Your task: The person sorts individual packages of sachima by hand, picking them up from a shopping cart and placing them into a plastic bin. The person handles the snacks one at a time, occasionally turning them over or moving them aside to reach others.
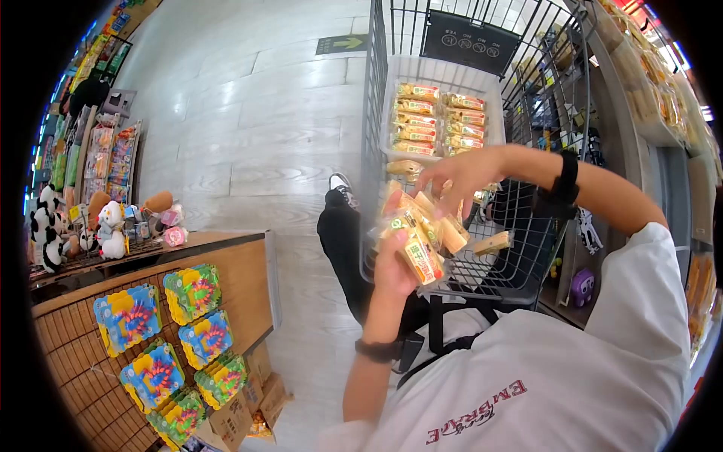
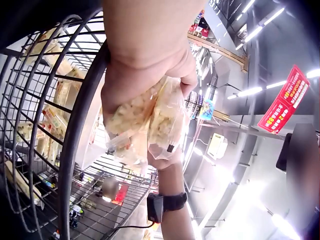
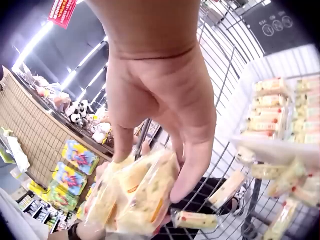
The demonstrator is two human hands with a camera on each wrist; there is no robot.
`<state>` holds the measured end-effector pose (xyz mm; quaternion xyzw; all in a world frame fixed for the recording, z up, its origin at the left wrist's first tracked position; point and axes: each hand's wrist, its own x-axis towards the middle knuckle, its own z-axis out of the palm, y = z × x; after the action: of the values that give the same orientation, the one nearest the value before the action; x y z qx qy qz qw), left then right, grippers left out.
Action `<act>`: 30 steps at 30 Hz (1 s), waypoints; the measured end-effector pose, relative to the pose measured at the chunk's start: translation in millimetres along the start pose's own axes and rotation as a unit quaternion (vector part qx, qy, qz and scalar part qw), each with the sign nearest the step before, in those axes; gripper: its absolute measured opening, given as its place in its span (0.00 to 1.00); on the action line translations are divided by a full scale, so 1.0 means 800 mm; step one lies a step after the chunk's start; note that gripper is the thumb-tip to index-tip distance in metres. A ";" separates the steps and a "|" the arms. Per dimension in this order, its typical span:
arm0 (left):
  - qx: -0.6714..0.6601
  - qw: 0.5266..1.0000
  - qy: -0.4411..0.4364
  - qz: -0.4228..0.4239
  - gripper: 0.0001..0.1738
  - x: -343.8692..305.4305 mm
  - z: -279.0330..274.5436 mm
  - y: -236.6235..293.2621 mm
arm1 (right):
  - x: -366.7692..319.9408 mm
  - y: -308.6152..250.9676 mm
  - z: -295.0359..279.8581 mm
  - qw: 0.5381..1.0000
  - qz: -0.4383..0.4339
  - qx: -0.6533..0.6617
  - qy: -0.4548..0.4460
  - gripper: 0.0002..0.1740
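Observation:
Several clear-wrapped snack bars [image 1: 422, 252] with printed labels are bunched between the two hands, over the near end of a shopping cart. My left hand [image 1: 395, 267] holds the bunch from below, thumb on the front pack. From above, my right hand [image 1: 471, 179] grips bars in the same bunch; its thumb and fingers span them in the right wrist view. Inside the cart, a translucent white bin [image 1: 422, 69] carries two rows of similar bars [image 1: 416, 109]. Loose bars [image 1: 493, 242] lie beside it on the cart's wire floor, partly hidden by the right arm.
Black wire walls of the cart [image 1: 374, 98] surround the bin. To the left stands a display counter [image 1: 252, 260] with plush toys [image 1: 113, 233] on top and hanging toy packs [image 1: 135, 316]. Shelves with bins of packed goods [image 1: 640, 83] line the right side.

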<state>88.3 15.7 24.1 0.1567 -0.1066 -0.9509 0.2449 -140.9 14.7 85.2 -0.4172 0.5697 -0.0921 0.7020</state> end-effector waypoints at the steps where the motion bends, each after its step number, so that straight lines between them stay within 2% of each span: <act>1: 0.008 1.000 -0.012 -0.001 0.41 -0.001 -0.001 -0.001 | 0.000 0.008 0.008 1.000 -0.025 -0.009 -0.004 0.33; 4: 0.019 1.000 -0.001 0.006 0.39 -0.001 -0.010 -0.003 | 0.003 0.025 0.020 0.996 -0.039 0.064 0.039 0.32; 8: 0.005 0.999 -0.032 0.015 0.36 -0.004 -0.012 -0.004 | 0.006 0.056 0.023 0.995 -0.055 0.070 0.049 0.27; 10: 0.003 1.000 -0.014 0.020 0.35 -0.005 -0.009 -0.007 | -0.008 0.051 0.042 0.966 -0.122 0.218 0.064 0.21; 11: 0.004 1.000 -0.015 0.019 0.35 -0.006 -0.008 -0.008 | -0.012 0.050 0.045 0.966 -0.122 0.217 0.066 0.21; 13: 0.008 1.000 -0.008 0.006 0.35 -0.006 -0.006 -0.008 | -0.016 0.044 0.049 0.964 -0.134 0.173 0.149 0.22; 14: 0.009 1.000 -0.010 0.005 0.35 -0.006 -0.006 -0.008 | -0.017 0.041 0.050 0.964 -0.134 0.172 0.151 0.22; 16: 0.018 0.999 -0.017 -0.021 0.35 -0.008 -0.007 -0.008 | -0.018 0.029 0.053 0.937 -0.163 0.153 0.268 0.28; 17: 0.018 0.999 -0.019 -0.020 0.35 -0.008 -0.006 -0.008 | -0.024 0.022 0.056 0.937 -0.163 0.151 0.270 0.28; 19: 0.016 0.999 -0.027 -0.022 0.35 -0.007 -0.004 -0.009 | -0.040 0.002 0.068 0.918 -0.114 0.344 0.158 0.33; 21: 0.010 0.999 -0.043 -0.023 0.36 -0.008 -0.005 -0.007 | -0.022 0.024 0.069 0.926 -0.103 0.307 0.196 0.33; 23: 0.003 0.998 -0.057 -0.022 0.37 -0.006 -0.006 -0.006 | -0.029 0.017 0.080 0.964 -0.138 0.150 0.169 0.33; 24: 0.008 0.998 -0.052 -0.017 0.37 -0.007 -0.006 -0.007 | -0.025 0.020 0.081 0.954 -0.149 0.186 0.181 0.34; 28: 0.006 0.999 -0.036 -0.003 0.36 -0.008 -0.008 -0.007 | -0.022 0.036 0.068 0.954 -0.138 0.168 0.207 0.36; 30: 0.009 0.999 -0.029 -0.011 0.36 -0.008 -0.006 -0.006 | -0.021 0.039 0.067 0.933 -0.192 0.077 0.296 0.39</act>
<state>93.2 22.2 20.1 0.1320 -0.1206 -0.9568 0.2295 -110.2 70.8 76.2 -0.4174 0.6520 -0.3876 0.5005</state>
